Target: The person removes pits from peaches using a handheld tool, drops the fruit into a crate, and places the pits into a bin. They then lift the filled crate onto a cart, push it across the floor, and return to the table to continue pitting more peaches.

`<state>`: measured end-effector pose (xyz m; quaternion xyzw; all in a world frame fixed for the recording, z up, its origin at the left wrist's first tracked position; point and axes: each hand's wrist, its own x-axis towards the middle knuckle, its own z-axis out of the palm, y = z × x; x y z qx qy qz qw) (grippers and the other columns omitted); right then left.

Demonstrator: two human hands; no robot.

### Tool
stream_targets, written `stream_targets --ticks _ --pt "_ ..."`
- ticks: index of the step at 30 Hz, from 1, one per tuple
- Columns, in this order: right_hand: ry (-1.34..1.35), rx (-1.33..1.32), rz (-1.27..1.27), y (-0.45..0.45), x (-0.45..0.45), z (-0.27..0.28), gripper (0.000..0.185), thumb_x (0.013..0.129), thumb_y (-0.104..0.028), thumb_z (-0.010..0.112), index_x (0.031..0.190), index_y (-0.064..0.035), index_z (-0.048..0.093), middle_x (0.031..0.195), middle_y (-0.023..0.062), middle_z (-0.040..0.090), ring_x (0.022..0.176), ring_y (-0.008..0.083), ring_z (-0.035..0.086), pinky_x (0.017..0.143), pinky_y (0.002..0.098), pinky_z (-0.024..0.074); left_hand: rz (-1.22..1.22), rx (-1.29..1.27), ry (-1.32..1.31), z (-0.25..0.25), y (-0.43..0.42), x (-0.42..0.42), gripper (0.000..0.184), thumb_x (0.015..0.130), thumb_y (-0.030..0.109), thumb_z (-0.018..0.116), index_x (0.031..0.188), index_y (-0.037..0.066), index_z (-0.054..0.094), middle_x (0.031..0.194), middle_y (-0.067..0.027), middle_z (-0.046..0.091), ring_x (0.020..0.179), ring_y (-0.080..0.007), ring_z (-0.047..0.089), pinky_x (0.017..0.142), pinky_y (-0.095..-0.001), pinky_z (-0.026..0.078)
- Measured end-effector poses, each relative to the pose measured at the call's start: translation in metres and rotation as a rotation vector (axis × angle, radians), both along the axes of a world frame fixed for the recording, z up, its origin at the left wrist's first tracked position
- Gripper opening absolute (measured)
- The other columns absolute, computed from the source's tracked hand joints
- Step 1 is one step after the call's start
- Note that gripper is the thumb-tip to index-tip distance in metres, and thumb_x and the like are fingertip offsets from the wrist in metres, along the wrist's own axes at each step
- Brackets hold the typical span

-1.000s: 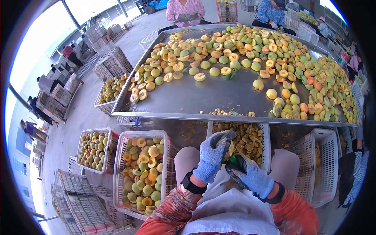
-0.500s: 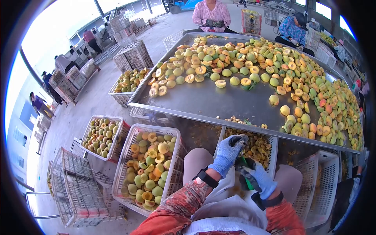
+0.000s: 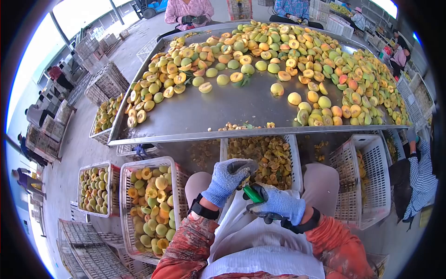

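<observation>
My left hand (image 3: 228, 179), in a blue glove with a dark palm, is closed at the front of my lap; a small yellowish piece shows at its fingertips, too small to name. Just to its right, my right hand (image 3: 278, 203), gloved alike, is wrapped round a green-handled tool (image 3: 253, 194). The tool's tip lies close to the left fingertips. Beneath and beyond the hands, a white crate (image 3: 296, 162) holds brownish fruit scraps (image 3: 262, 158). Halved and whole fruits (image 3: 288, 44) are heaped on the metal table (image 3: 200, 114) ahead.
Left of my knees stands a crate of fruit (image 3: 153, 209), beside a smaller one (image 3: 95, 189). Stacked white crates (image 3: 364, 181) are on the right. Two people sit across the table; a person in checked sleeves (image 3: 420, 179) is at the far right. Small kernels (image 3: 232, 126) lie near the table's edge.
The view has swung, so the table and crates sit further left and higher than half a second ago. The green handle shows more plainly in my right hand. Both hands remain close together.
</observation>
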<state>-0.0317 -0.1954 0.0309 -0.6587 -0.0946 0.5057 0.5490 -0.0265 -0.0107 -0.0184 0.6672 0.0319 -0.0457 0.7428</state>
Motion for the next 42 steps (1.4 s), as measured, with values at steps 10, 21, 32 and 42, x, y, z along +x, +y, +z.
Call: stream_targets --ticks 10,21,32,42 --pt "-0.135 -0.064 0.053 -0.004 0.002 0.003 0.052 0.078 -0.031 0.061 0.119 -0.0042 0.046 0.069 0.0126 0.06 0.053 0.0163 0.059 0.046 0.0294 0.0463 0.136 -0.016 -0.12 -0.005 -0.017 0.004 0.021 0.08 0.006 0.061 0.099 -0.002 0.064 0.087 -0.0088 0.067 0.076 -0.0096 0.062 0.069 -0.0232 0.05" --pt "-0.885 -0.043 0.146 -0.004 0.013 -0.046 0.038 0.076 -0.015 0.065 0.108 -0.0023 0.048 0.068 0.0041 0.052 0.043 0.0087 0.048 0.035 0.0222 0.0364 0.043 0.201 0.122 -0.012 -0.015 0.017 0.021 0.08 0.009 0.059 0.095 -0.004 0.064 0.084 -0.0079 0.067 0.073 -0.0126 0.062 0.069 -0.0262 0.05" --pt "0.162 0.533 -0.279 0.01 0.03 -0.009 0.034 0.074 -0.012 0.067 0.103 -0.0014 0.054 0.085 0.0052 0.059 0.064 0.0091 0.054 0.055 0.0206 0.0431 0.169 -0.589 0.155 -0.02 -0.016 0.031 0.032 0.088 0.024 0.051 0.107 -0.001 0.057 0.096 -0.0153 0.062 0.084 -0.024 0.062 0.072 -0.0352 0.053" --pt "-0.312 -0.071 -0.53 -0.001 0.041 -0.068 0.036 0.078 -0.012 0.066 0.109 -0.0016 0.051 0.089 0.0079 0.057 0.08 0.014 0.054 0.07 0.0279 0.0455 0.284 -0.841 -0.061 -0.025 0.022 0.019 0.049 0.08 0.021 0.051 0.125 0.001 0.045 0.12 -0.0168 0.051 0.111 -0.0299 0.05 0.091 -0.0431 0.045"
